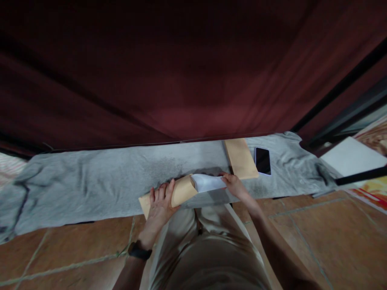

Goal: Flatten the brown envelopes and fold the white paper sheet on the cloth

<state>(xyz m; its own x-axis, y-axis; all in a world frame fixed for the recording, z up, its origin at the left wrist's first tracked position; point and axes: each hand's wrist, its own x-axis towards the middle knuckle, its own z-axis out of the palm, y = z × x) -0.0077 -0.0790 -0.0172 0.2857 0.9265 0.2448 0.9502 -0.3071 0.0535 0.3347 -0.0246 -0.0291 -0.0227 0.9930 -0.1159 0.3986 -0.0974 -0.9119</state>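
Observation:
A tan paper envelope lies at a slant near the front edge of the grey cloth, just before my lap. My left hand holds it, fingers laid over its top and the thumb along the near edge. From the envelope's right end sticks out a folded white sheet of paper, its left part hidden inside. My right hand is closed on the sheet's far right end, thumb and fingers pinching it.
The grey cloth covers a long narrow surface. Behind my right hand lie more tan envelopes, apparently stacked, with a dark-screened phone beside them. Dark red fabric hangs along the back edge. Below is a tiled floor.

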